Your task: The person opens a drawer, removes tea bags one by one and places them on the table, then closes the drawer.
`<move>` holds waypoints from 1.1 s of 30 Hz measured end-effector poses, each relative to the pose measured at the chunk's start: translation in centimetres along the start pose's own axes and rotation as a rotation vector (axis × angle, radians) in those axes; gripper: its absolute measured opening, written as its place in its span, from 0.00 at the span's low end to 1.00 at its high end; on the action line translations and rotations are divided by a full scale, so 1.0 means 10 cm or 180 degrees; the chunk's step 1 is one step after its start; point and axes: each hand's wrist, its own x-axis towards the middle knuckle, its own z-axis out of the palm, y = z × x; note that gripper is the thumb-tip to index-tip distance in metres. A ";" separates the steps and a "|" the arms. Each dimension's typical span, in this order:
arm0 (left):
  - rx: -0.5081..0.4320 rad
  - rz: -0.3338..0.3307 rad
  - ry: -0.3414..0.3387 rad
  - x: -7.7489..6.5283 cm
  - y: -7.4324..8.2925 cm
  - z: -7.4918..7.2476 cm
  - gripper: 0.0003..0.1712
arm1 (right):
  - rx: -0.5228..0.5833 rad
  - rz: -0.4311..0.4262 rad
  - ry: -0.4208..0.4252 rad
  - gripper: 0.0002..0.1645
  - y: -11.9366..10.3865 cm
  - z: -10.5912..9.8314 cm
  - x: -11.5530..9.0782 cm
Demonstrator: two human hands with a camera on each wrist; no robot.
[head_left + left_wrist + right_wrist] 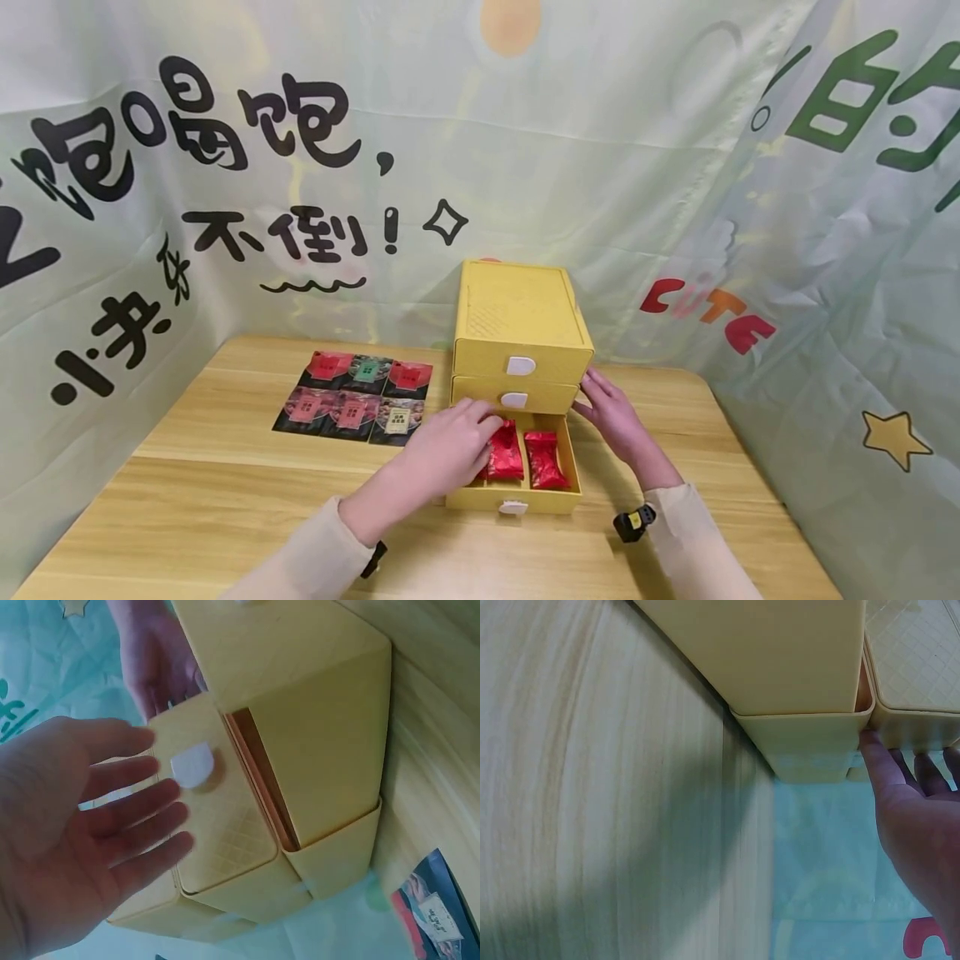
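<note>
A yellow drawer box stands on the table, and its bottom drawer is pulled out. Shiny red packets lie in that drawer: one packet on the right, another packet in the middle, partly covered by my left hand. This left hand hovers at the drawer's left side with its fingers apart and loosely bent; in the left wrist view nothing shows in its palm. My right hand touches the box's right side with fairly straight fingers. The drawer's left part is hidden behind the left hand.
Several dark flat sachets with coloured labels lie in two rows on the wooden table, left of the box. Behind and beside the table hangs a printed cloth. The upper drawers carry white tabs and are closed.
</note>
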 end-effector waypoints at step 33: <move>0.0605 -0.0317 -0.1336 0.15 0.04 0.46 0.07 | -0.0031 0.0031 0.0038 0.34 -0.01 0.01 0.00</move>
